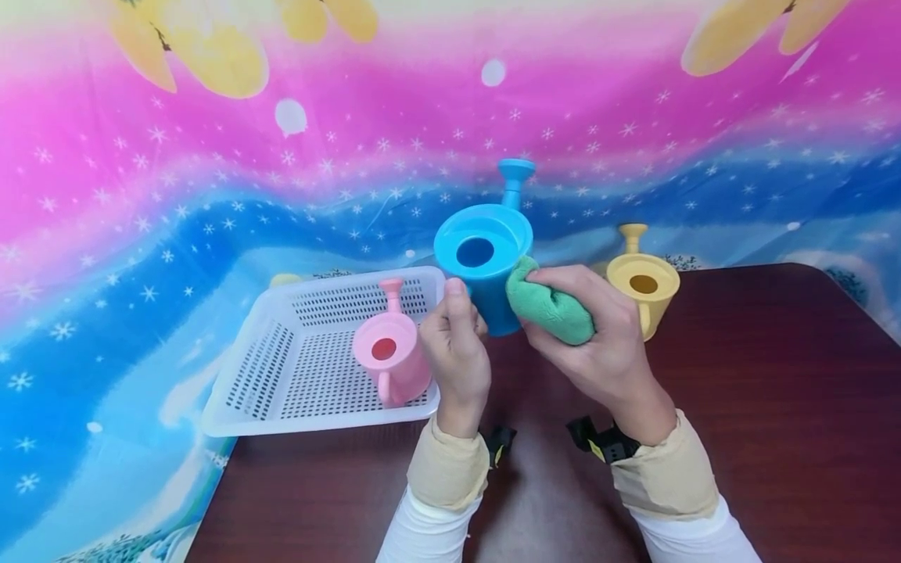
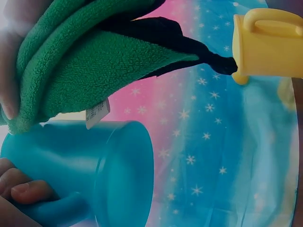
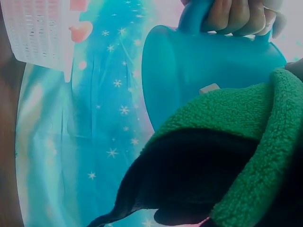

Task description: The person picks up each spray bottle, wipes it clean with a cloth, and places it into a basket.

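Observation:
A blue watering can (image 1: 486,289) is held up over the table, its spout pointing away. My left hand (image 1: 461,352) grips its handle (image 2: 61,210), thumb on top and fingers wrapped round it, as both wrist views show. In my right hand (image 1: 605,344) is a bunched green cloth (image 1: 552,309), pressed to the can's right side near the rim. The cloth's loose end, with a small white tag (image 2: 98,113), hangs below the can's side in the wrist views. The right palm is hidden behind the cloth.
A white perforated basket (image 1: 246,426) stands at the left with a pink watering can (image 1: 401,367) upright in it. A yellow watering can (image 1: 658,301) stands on the dark wooden table (image 1: 774,375) to the right. Behind hangs a snowflake-patterned cloth backdrop (image 1: 394,125).

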`<move>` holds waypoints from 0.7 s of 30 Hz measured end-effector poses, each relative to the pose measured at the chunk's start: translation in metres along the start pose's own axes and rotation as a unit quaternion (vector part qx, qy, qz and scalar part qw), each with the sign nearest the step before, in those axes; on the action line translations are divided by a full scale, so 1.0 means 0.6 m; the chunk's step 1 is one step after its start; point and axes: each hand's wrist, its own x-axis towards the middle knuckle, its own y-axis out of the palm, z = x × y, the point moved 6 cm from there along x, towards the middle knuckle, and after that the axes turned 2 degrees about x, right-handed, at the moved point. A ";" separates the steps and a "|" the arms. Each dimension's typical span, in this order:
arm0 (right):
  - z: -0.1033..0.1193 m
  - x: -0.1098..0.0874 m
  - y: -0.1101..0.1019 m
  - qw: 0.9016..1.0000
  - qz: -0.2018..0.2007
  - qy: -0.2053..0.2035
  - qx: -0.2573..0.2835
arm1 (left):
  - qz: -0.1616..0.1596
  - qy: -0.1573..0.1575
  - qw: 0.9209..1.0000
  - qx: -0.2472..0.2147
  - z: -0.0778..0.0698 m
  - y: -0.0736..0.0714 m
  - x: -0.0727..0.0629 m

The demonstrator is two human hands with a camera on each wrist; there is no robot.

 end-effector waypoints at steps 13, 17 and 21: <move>-0.019 -0.002 0.019 0.999 0.040 0.007 -0.025 | 0.007 -0.005 1.000 -0.025 0.000 -0.006 0.008; -0.023 -0.006 0.026 0.999 0.045 0.014 -0.026 | -0.004 -0.004 1.000 -0.025 -0.002 -0.012 0.008; -0.028 -0.009 0.032 0.998 0.048 0.017 -0.036 | -0.017 -0.007 0.999 -0.029 -0.002 -0.017 0.010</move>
